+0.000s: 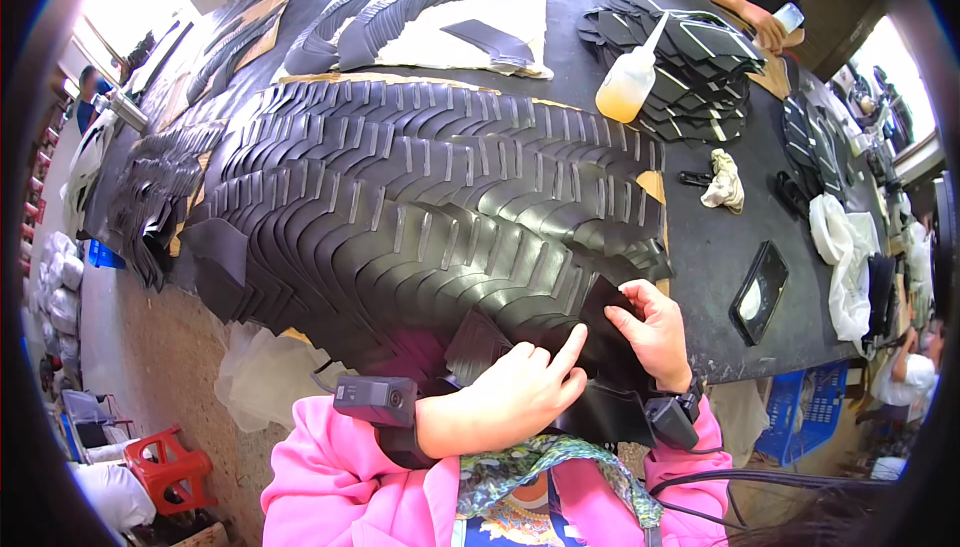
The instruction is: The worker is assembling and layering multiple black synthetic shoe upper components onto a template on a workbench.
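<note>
Panel (612, 352), black, just left of right hand (655, 335), pinched at far edge between thumb and index; long axis seemingly near-to-far. Left hand (530, 384) beside, index extended, others curled; can't tell grip.

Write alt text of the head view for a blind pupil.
The right hand pinches a black piece; the left hand, index finger extended, is beside it. Rows of overlapping black pieces spread across the table, with a squeeze bottle beyond.

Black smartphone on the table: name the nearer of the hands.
Right. The right hand is left of the smartphone, apart; the left hand is farther left.
</note>
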Available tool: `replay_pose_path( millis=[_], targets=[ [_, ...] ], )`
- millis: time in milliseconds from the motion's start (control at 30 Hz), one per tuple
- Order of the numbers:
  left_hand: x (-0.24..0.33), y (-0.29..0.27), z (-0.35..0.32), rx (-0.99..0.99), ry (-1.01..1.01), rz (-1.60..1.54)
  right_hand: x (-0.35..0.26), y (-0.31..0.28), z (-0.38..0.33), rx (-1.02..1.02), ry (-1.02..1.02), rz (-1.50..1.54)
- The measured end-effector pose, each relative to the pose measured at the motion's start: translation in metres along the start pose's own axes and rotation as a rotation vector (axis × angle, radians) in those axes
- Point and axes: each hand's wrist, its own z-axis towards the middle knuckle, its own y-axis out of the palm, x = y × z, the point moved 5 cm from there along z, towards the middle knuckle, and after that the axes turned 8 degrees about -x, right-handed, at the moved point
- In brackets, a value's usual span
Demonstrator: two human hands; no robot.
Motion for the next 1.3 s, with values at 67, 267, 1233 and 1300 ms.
replay_pose_path(
  millis=[67,267,1233,1300],
  targets=[
    [-0.005,0.003,0.003,0.039,-0.023,-0.056,0.001,0.000,0.000,0.009,-0.005,0.008],
    [-0.012,0.007,0.012,0.016,-0.034,-0.105,-0.005,0.002,-0.002,0.035,-0.045,-0.065],
    [-0.025,-0.009,-0.005,-0.133,-0.104,-0.381,-0.045,0.023,0.005,0.054,-0.642,-1.111],
    [-0.029,-0.016,-0.021,-0.054,-0.128,-0.551,-0.041,0.025,0.002,0.029,-0.658,-1.147]
  ],
)
